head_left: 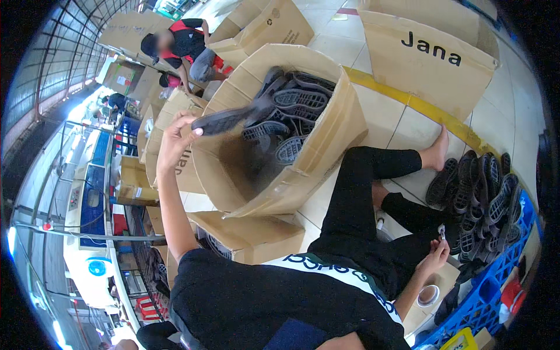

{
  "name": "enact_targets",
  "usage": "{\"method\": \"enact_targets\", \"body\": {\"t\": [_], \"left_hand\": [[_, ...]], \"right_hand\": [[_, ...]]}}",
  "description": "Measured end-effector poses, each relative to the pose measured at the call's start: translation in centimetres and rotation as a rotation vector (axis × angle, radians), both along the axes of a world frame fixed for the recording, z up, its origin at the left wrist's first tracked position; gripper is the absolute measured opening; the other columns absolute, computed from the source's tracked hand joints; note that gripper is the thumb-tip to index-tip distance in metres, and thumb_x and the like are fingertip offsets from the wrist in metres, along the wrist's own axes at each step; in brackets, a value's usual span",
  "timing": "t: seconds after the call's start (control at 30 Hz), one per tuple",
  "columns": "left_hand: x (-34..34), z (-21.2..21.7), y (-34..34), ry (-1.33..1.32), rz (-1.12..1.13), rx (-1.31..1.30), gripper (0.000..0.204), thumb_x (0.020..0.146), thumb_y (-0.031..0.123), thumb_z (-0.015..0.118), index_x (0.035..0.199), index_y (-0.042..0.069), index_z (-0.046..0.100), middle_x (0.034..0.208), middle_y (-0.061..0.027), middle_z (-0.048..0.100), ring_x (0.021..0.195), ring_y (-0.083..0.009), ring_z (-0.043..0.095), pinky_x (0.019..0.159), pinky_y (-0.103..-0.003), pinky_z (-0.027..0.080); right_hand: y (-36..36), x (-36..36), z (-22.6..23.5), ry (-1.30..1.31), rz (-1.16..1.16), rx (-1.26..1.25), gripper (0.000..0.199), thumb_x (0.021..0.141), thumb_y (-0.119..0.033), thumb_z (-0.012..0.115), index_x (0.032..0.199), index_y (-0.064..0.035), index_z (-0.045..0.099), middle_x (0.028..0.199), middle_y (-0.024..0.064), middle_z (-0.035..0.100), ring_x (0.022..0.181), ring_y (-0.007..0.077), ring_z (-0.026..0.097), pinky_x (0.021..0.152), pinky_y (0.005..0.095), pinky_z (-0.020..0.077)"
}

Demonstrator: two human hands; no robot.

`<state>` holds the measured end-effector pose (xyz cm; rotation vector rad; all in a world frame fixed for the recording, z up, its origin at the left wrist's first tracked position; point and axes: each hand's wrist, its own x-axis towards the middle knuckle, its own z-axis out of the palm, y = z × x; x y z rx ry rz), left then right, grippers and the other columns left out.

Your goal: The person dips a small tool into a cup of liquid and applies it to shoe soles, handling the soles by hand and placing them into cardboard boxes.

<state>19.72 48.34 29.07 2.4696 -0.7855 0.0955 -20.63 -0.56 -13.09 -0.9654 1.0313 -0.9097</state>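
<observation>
I sit on the tiled floor with my legs in black trousers stretched out. My left hand (175, 137) is raised and holds a dark rubber shoe sole (224, 119) at the rim of a large open cardboard box (326, 140) that holds several more soles (294, 102). My right hand (434, 254) is low by my knee and pinches a small tool (442, 233); what kind of tool is too small to tell. Just beyond it stands a row of dark soles (481, 198) stacked on edge.
A blue plastic crate (487, 297) lies at my right, with a roll of tape (427, 296) beside it. More cardboard boxes (431, 55) stand around. Another person in a red and black top (186, 44) works at the back left. A yellow floor line (420, 108) crosses the tiles.
</observation>
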Motion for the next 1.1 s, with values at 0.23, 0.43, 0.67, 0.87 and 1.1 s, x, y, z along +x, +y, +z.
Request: {"method": "enact_targets", "body": {"t": [0.23,0.43,0.67,0.87,1.1], "left_hand": [[-2.4,-4.5,-9.8,0.255,-0.471,-1.237,0.032,0.087,0.039,0.058,0.107,0.015,0.054,0.133,-0.0127,0.047,0.131,-0.0351,0.037,0.103,-0.055,0.032],[-4.9,-14.5,-25.7,1.216,-0.68,-1.651,0.021,0.096,0.027,0.041,0.086,0.011,0.05,0.067,0.0009,0.04,0.064,-0.0129,0.038,0.069,-0.03,0.033],[-14.7,-29.9,-42.2,2.239,-0.686,-1.124,0.038,0.099,0.038,0.035,0.097,0.005,0.054,0.07,-0.0023,0.05,0.067,-0.0158,0.046,0.072,-0.033,0.038],[-19.6,-30.4,-44.5,2.296,-0.618,-0.895,0.071,0.091,0.061,0.035,0.13,0.004,0.046,0.128,-0.0175,0.052,0.121,-0.0341,0.048,0.104,-0.051,0.034],[-24.1,-30.4,-39.0,2.351,-0.318,-0.577,0.095,0.083,0.078,0.02,0.145,0.005,0.025,0.144,-0.02,0.036,0.126,-0.0382,0.043,0.102,-0.055,0.035]], "right_hand": [[0.2,-1.3,-0.1,-0.119,-0.055,0.05,0.02,0.094,-0.016,0.055,0.109,-0.0021,0.056,0.103,0.0111,0.063,0.084,0.0168,0.061,0.078,0.0314,0.0514],[0.6,-4.9,4.2,-0.115,-0.222,0.012,0.019,0.093,-0.014,0.055,0.106,-0.0007,0.057,0.098,0.0134,0.063,0.09,0.0226,0.063,0.083,0.037,0.0516],[-0.2,-19.8,-2.7,0.304,-0.579,-0.009,0.012,0.087,-0.013,0.057,0.091,-0.0011,0.058,0.074,0.005,0.06,0.06,0.0116,0.055,0.054,0.0238,0.0444],[1.7,-25.2,-7.1,0.796,-0.426,0.124,0.022,0.083,-0.018,0.062,0.082,0.0038,0.062,0.068,0.0093,0.063,0.059,0.0149,0.061,0.05,0.0292,0.0491],[1.4,-25.6,-11.7,0.987,-0.367,0.046,0.022,0.081,-0.017,0.067,0.084,0.0048,0.065,0.07,0.0143,0.066,0.061,0.0201,0.064,0.057,0.0329,0.0501]]}}
